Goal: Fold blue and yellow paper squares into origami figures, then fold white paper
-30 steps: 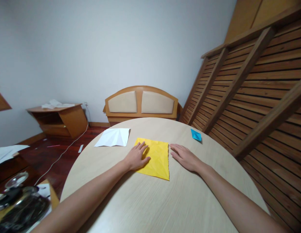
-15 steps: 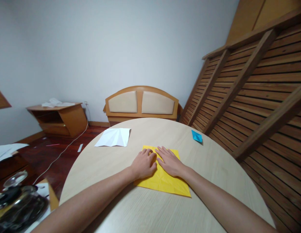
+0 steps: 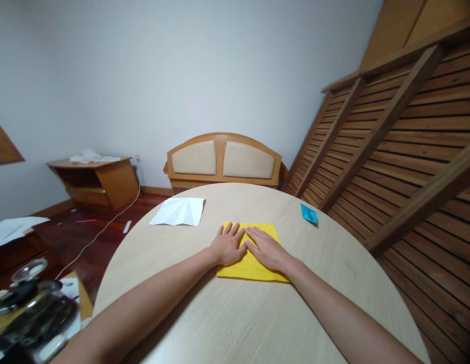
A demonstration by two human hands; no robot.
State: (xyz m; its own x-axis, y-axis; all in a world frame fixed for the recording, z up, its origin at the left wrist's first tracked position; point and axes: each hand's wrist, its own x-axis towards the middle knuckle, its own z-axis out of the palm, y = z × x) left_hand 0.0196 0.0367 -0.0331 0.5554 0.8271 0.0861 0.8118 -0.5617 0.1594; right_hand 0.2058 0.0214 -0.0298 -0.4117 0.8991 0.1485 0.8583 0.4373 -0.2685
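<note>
A yellow sheet of paper (image 3: pixel 253 270) with faint creases lies on the round table (image 3: pixel 204 313), its near edge toward me. On its left part rests my left hand (image 3: pixel 229 246), palm down with the fingers spread. My right hand (image 3: pixel 267 247) lies flat on the right part of the sheet, fingers stretched out. The two hands are side by side, with thumbs and fingertips close together over the paper's middle. Neither hand grips the sheet. Much of the paper's far half is hidden under them.
A creased white sheet (image 3: pixel 179 211) lies at the table's far left. At the far right is a small folded blue paper (image 3: pixel 308 214). A slatted wooden frame (image 3: pixel 401 136) leans along the right side. A glass pot (image 3: pixel 45 313) stands low on the left.
The yellow sheet's near edge has shifted away from me and now lies straighter. My left hand's fingers, curled before, are spread flat. My right hand stays flat on the paper.
</note>
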